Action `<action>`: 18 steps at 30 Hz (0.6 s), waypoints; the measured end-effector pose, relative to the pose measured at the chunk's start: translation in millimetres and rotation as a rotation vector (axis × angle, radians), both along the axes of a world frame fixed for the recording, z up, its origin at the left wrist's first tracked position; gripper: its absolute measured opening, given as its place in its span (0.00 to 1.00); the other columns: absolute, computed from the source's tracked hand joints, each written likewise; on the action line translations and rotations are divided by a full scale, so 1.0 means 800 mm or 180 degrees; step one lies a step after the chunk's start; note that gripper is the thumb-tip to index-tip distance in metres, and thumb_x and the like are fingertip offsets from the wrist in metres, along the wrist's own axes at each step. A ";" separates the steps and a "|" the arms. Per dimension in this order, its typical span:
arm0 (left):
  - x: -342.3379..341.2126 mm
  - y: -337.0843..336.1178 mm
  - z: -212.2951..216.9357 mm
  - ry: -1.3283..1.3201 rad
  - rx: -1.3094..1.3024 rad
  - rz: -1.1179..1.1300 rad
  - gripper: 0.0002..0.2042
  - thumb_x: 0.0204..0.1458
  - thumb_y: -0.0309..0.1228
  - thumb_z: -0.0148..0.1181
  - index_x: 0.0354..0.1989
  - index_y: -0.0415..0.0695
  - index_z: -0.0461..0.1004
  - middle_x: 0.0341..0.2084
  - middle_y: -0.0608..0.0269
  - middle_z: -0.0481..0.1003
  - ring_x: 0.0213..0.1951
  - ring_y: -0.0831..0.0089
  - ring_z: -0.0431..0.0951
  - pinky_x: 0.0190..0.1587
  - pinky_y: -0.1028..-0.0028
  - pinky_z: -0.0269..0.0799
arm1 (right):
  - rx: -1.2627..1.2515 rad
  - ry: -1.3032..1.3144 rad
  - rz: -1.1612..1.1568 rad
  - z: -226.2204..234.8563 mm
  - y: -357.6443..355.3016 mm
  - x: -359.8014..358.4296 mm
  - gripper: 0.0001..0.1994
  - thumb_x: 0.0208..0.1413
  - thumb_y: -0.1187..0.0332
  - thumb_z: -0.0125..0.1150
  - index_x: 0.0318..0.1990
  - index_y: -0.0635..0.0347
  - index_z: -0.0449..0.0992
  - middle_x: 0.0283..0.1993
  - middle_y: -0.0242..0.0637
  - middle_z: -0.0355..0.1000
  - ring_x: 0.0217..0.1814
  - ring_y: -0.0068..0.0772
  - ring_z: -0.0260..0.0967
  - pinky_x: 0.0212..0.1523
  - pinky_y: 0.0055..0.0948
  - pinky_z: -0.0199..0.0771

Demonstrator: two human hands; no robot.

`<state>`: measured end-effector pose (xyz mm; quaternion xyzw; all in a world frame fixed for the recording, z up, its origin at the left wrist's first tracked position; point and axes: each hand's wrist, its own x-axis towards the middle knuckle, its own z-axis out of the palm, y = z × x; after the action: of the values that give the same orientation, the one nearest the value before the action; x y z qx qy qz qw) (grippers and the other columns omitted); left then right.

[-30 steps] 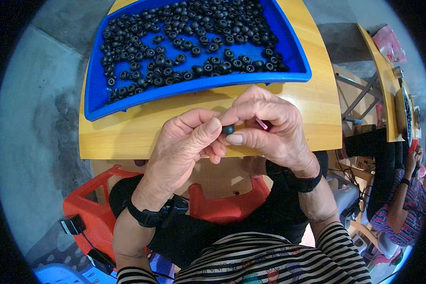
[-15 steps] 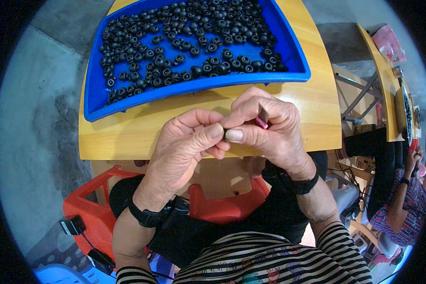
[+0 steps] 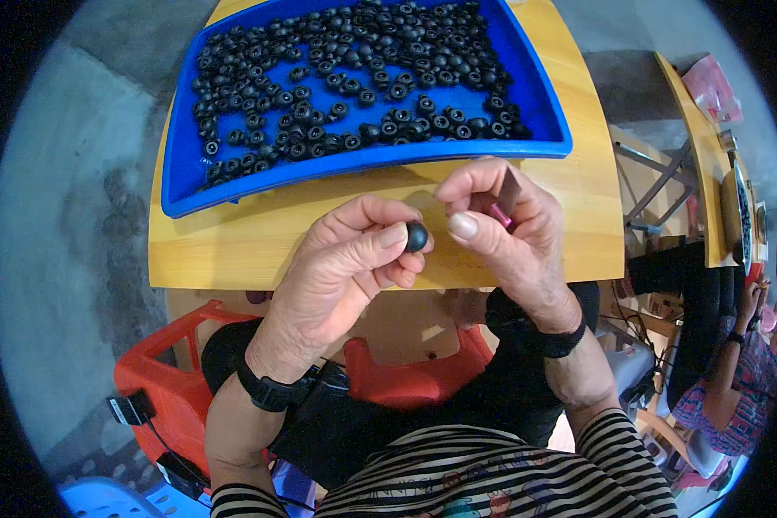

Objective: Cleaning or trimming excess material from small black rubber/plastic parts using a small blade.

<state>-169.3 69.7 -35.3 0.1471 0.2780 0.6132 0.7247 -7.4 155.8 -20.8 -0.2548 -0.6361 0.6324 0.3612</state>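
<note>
My left hand (image 3: 341, 259) pinches a small round black part (image 3: 416, 236) between thumb and fingers, its smooth domed side showing. Just to the right is my right hand (image 3: 509, 224), with its thumb and forefinger apart and not touching the part. Tucked in that hand is a small knife (image 3: 499, 216) with a flat dull blade pointing up and a pink handle, mostly hidden by the fingers. Beyond both hands, a blue tray (image 3: 363, 165) holds a great many similar black parts (image 3: 397, 89), some showing a hollow opening.
The tray rests on a yellow wooden table (image 3: 224, 250). Red plastic stools (image 3: 414, 375) stand below the near edge. On the right, another person (image 3: 729, 388) sits by a second wooden table (image 3: 704, 147) with a tray on it.
My right hand has drawn away to the right from the black part, and its thumb and forefinger have parted. The left hand keeps its hold, with the part now plainly visible.
</note>
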 end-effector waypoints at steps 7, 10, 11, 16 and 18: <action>-0.005 -0.001 0.000 -0.0161 -0.0002 -0.0022 0.07 0.52 0.25 0.54 0.39 0.40 0.70 0.30 0.61 0.74 0.30 0.76 0.75 0.32 0.81 0.72 | 0.0981 -0.0316 0.0501 -0.003 0.008 0.007 0.17 0.45 0.56 0.65 0.33 0.61 0.71 0.26 0.29 0.63 0.25 0.19 0.56 0.26 0.18 0.57; -0.007 -0.001 0.001 -0.0123 0.0011 0.0013 0.07 0.52 0.25 0.54 0.39 0.40 0.70 0.30 0.62 0.74 0.30 0.77 0.75 0.31 0.81 0.72 | 0.1179 -0.0370 0.0589 0.000 0.008 0.008 0.15 0.49 0.58 0.60 0.32 0.63 0.71 0.25 0.34 0.64 0.26 0.29 0.61 0.27 0.24 0.61; -0.007 -0.001 0.002 -0.0100 -0.0007 0.0025 0.07 0.52 0.25 0.54 0.39 0.41 0.70 0.30 0.62 0.74 0.30 0.77 0.75 0.31 0.81 0.72 | 0.1208 -0.0361 0.0653 0.001 0.008 0.009 0.14 0.50 0.59 0.59 0.32 0.63 0.70 0.25 0.36 0.65 0.26 0.31 0.63 0.28 0.25 0.62; -0.009 -0.001 -0.002 -0.0005 0.0121 0.0002 0.07 0.51 0.26 0.55 0.39 0.41 0.70 0.30 0.63 0.74 0.30 0.78 0.75 0.31 0.81 0.73 | 0.1371 -0.0543 0.0793 0.003 0.004 0.007 0.11 0.50 0.63 0.59 0.31 0.64 0.72 0.25 0.38 0.66 0.28 0.36 0.66 0.29 0.29 0.65; -0.009 0.000 -0.004 0.0041 0.0192 0.0012 0.07 0.51 0.26 0.55 0.39 0.41 0.70 0.31 0.62 0.74 0.30 0.78 0.75 0.31 0.80 0.73 | 0.1474 -0.0533 0.0793 0.002 0.001 0.004 0.11 0.48 0.64 0.60 0.30 0.64 0.73 0.25 0.39 0.67 0.28 0.39 0.67 0.30 0.31 0.67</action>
<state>-176.5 69.6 -38.1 0.1723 0.2643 0.6216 0.7170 -4.1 156.6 -19.1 -0.1367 -0.8178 0.4864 0.2754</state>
